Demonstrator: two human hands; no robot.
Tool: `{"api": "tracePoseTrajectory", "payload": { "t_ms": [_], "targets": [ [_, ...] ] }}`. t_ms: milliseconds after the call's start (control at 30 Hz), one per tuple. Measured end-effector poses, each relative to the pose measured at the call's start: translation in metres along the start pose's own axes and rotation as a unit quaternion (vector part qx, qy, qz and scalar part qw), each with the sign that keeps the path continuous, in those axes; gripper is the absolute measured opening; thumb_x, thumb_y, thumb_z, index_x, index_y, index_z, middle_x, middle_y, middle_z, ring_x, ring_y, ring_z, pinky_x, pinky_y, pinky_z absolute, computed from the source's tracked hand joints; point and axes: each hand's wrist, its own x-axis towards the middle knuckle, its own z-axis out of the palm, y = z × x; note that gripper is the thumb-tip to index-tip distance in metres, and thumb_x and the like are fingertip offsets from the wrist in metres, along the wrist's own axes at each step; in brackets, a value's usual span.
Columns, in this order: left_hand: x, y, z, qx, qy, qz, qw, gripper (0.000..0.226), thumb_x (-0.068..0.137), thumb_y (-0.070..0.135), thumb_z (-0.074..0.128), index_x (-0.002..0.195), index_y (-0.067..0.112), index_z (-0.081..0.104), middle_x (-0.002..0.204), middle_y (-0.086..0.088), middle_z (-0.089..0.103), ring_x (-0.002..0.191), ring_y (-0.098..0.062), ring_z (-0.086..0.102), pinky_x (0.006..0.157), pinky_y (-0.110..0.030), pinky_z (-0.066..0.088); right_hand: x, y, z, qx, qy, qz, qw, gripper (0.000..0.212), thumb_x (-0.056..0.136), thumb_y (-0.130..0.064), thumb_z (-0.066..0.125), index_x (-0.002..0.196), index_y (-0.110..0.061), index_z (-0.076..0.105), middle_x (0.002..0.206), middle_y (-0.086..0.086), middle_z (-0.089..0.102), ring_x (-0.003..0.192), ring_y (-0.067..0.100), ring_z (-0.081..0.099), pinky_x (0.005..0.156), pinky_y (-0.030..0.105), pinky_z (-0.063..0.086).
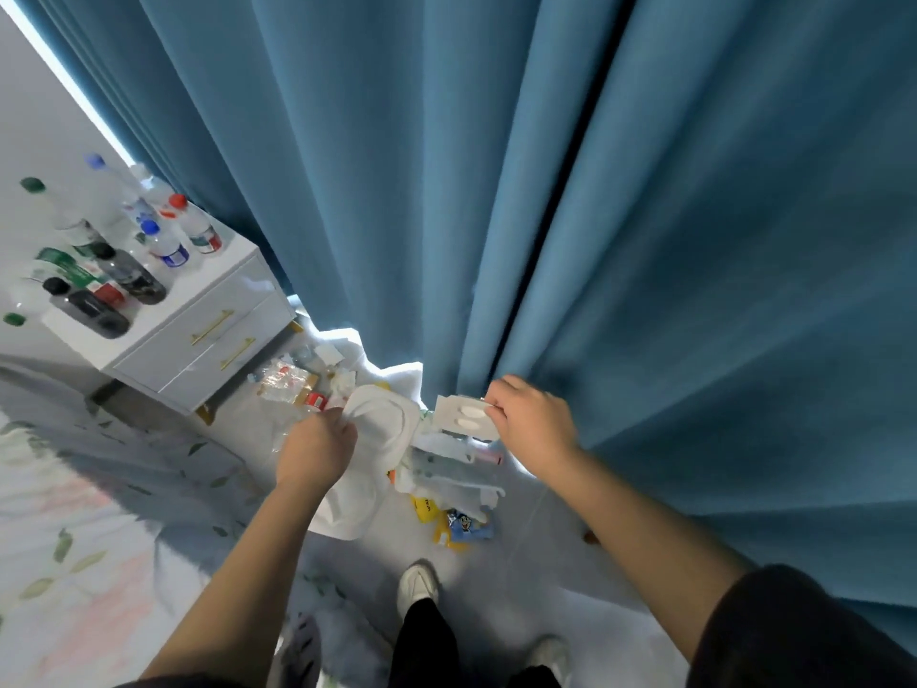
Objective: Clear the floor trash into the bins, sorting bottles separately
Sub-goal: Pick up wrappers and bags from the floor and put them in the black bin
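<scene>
A: What colour is the curtain (645, 191)?
B: Plain teal-blue. The desk (208, 310) is glossy white, its handles (212, 327) gold.
A: And the rug (74, 513)?
B: Pale, with green leaves and pink blotches. The bag (382, 424) and card (461, 414) are white, one wrapper (424, 508) yellow.

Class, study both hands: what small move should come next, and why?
Probably carry the white card pinched in the right hand across into the white bag that the left hand grips beside it: the card is off the floor and is no bottle.
</scene>
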Motion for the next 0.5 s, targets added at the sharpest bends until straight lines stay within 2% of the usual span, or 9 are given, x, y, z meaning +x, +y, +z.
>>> {"api": "tracePoseTrajectory", "payload": {
  "t_ms": [100, 200, 333, 500],
  "targets": [
    [-0.016, 0.027, 0.008, -0.004, 0.002, 0.023, 1.0, 0.017, 0.091, 0.013, 0.046, 0.074, 0.011, 0.048, 0.079, -0.014, 0.057, 0.076, -0.032, 0.051, 0.072, -0.033, 0.04, -0.023, 0.022, -0.017, 0.011, 0.021, 0.025, 0.999, 0.014, 0.096, -0.024, 0.047, 0.094, -0.016, 0.059, 0.097, 0.001, 0.058, 0.084, 0.029, 0.06, 0.063, 0.031, 0.039],
    [-0.035, 0.058, 0.023, 0.002, 0.001, 0.039, 0.999, 0.024, 0.09, 0.014, 0.047, 0.066, 0.012, 0.049, 0.082, -0.017, 0.061, 0.078, -0.032, 0.051, 0.071, -0.032, 0.039, -0.057, 0.055, -0.032, 0.033, 0.041, 0.049, 0.997, 0.013, 0.095, -0.023, 0.05, 0.092, -0.015, 0.059, 0.096, 0.002, 0.058, 0.081, 0.031, 0.059, 0.064, 0.031, 0.04],
    [-0.071, 0.104, 0.048, 0.036, 0.013, 0.078, 0.996, 0.028, 0.091, 0.015, 0.047, 0.063, 0.013, 0.045, 0.074, -0.012, 0.057, 0.077, -0.032, 0.053, 0.069, -0.031, 0.038, -0.108, 0.102, -0.046, 0.058, 0.06, 0.081, 0.993, 0.013, 0.095, -0.025, 0.05, 0.093, -0.016, 0.059, 0.097, -0.001, 0.059, 0.083, 0.027, 0.058, 0.063, 0.029, 0.036],
    [-0.127, 0.173, 0.105, 0.032, -0.029, 0.12, 0.992, 0.033, 0.089, 0.013, 0.046, 0.057, 0.015, 0.039, 0.062, -0.006, 0.049, 0.073, -0.032, 0.052, 0.064, -0.031, 0.035, -0.189, 0.178, -0.059, 0.093, 0.087, 0.147, 0.981, 0.012, 0.093, -0.028, 0.052, 0.092, -0.018, 0.059, 0.096, -0.003, 0.061, 0.083, 0.026, 0.059, 0.066, 0.031, 0.043]
  ]
}}
